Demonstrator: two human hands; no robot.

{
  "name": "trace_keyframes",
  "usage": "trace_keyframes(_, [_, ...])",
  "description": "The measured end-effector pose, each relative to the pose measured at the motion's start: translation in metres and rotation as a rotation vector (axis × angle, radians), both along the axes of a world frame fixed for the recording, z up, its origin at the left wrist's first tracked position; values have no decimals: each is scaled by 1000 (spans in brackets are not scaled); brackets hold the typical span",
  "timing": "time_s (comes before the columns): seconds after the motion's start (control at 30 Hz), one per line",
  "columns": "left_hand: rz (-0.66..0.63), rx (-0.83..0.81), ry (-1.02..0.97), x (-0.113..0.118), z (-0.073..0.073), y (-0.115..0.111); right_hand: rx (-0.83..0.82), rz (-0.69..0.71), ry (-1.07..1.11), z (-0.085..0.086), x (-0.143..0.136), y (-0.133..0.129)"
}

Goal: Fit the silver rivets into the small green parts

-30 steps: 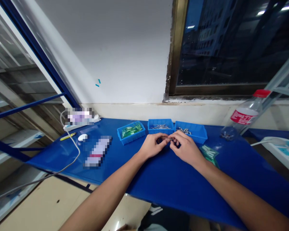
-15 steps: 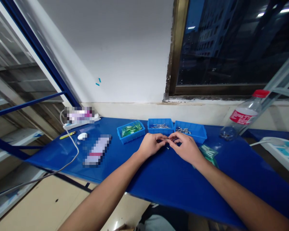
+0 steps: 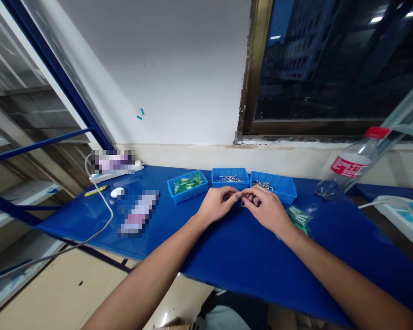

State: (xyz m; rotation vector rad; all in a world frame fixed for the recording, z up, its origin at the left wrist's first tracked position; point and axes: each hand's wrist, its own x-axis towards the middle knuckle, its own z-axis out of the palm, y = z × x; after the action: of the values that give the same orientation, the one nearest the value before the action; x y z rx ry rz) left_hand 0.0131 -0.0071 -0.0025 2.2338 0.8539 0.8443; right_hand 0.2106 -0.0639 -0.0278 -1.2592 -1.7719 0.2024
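Observation:
My left hand (image 3: 219, 204) and my right hand (image 3: 264, 206) meet fingertip to fingertip over the blue table (image 3: 227, 256). Both are closed in a pinch, and whatever they hold between them is too small to make out. Just behind the hands stand a blue bin (image 3: 230, 185) of long screws and another blue bin (image 3: 287, 190) of shorter metal pieces. A third blue bin (image 3: 189, 194) with green plastic bags is to the left. Beside my right wrist lie green and clear bags (image 3: 300, 215).
A clear bottle (image 3: 351, 166) with a red cap stands at the right. Towards the left are a white mouse (image 3: 117, 192), a yellow cutter (image 3: 96, 190), a blurred-out flat object (image 3: 140, 213) and a power strip (image 3: 119, 172) with its cable.
The fingertips of both hands have drawn closer together, and the thumbs now nearly touch. The small piece beneath them is more covered. The view has shifted slightly.

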Motion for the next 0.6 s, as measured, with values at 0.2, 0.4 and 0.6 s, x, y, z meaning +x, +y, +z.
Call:
trace_keyframes(0.2, [-71, -79, -31, -1, 0, 1, -8, 41, 25, -3, 0, 1])
trace_keyframes(0.4, [-36, -126, -96, 1, -12, 8, -48, 47, 117, -4, -4, 0])
trace_keyframes(0.6, [-66, -179, -228, 3, -17, 12, -75, 46, 165, -7, -3, 1])
